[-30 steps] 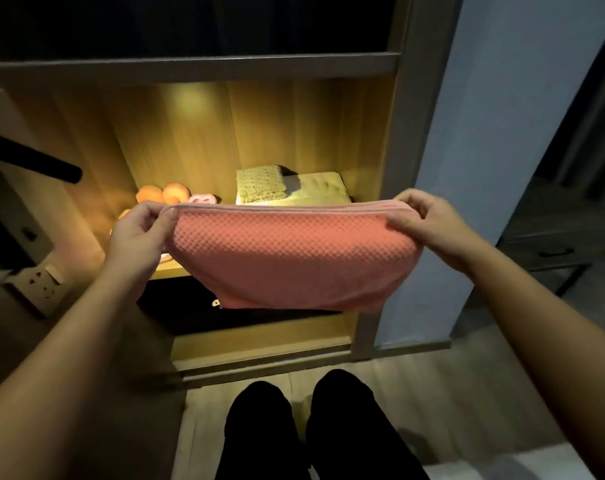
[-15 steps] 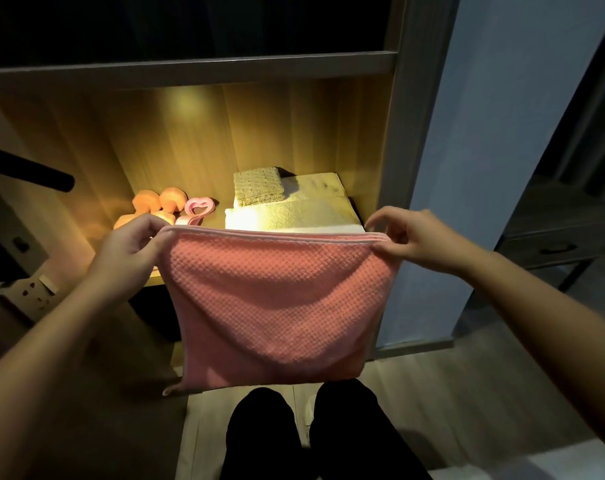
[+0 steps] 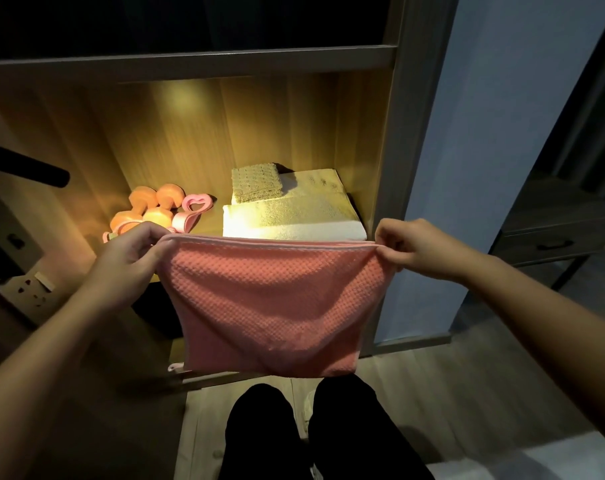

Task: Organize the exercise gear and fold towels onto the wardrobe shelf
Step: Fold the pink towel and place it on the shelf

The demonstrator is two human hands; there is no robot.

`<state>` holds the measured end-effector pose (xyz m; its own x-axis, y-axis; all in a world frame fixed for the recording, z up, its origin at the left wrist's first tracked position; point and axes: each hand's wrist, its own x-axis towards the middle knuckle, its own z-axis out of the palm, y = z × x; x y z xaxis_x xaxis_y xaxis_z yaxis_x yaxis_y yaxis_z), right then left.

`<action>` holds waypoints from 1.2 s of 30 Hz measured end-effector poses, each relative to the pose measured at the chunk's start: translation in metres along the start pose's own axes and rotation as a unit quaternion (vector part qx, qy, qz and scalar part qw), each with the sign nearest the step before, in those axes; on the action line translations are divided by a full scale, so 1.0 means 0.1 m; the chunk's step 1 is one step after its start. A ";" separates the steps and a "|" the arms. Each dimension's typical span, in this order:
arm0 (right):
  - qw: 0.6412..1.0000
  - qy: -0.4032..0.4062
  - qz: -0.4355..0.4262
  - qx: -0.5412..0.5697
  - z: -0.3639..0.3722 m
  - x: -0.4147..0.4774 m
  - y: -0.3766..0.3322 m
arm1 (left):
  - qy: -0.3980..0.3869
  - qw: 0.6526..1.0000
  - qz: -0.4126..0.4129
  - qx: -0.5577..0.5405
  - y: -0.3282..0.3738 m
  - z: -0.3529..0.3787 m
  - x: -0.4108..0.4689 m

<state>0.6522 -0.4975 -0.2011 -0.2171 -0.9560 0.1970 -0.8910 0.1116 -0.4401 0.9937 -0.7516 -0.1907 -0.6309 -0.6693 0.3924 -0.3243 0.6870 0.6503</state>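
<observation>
A pink waffle towel (image 3: 273, 303) hangs doubled in front of the lit wardrobe shelf (image 3: 204, 226). My left hand (image 3: 128, 258) pinches its top left corner and my right hand (image 3: 412, 247) pinches its top right corner, so the top edge is stretched level. On the shelf behind lie a folded white towel (image 3: 294, 220) with a small beige cloth (image 3: 256, 183) on top. Orange dumbbells (image 3: 148, 206) and a pink heart-shaped grip ring (image 3: 195, 204) sit at the shelf's left.
A dark bar (image 3: 27, 168) juts in from the left. A wall socket (image 3: 27, 289) sits low on the left. The wardrobe's grey upright (image 3: 398, 133) stands right of the shelf, a dark drawer unit (image 3: 554, 233) further right. My dark trouser legs (image 3: 311, 434) are below.
The towel has dropped from a short fold to a longer hanging panel, and both hands have lowered slightly and drawn closer together. More of the shelf's contents show above its edge.
</observation>
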 end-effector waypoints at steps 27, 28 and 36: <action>0.892 0.184 0.224 0.347 0.41 0.56 0.20 | 0.138 0.965 -0.206 -0.083 -0.35 0.45 0.43; 0.882 0.172 0.229 0.373 0.38 0.56 0.20 | 0.118 0.965 -0.209 -0.109 -0.35 0.42 0.42; 0.868 0.077 0.210 0.444 0.44 0.07 0.21 | 0.019 0.956 -0.233 -0.179 -0.32 0.41 -0.17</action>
<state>0.6493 -0.5135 -0.2474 -0.5598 -0.8265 -0.0593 -0.0769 0.1230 -0.9894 0.9855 -0.7507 -0.2448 -0.4482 -0.8936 0.0251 -0.2977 0.1757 0.9384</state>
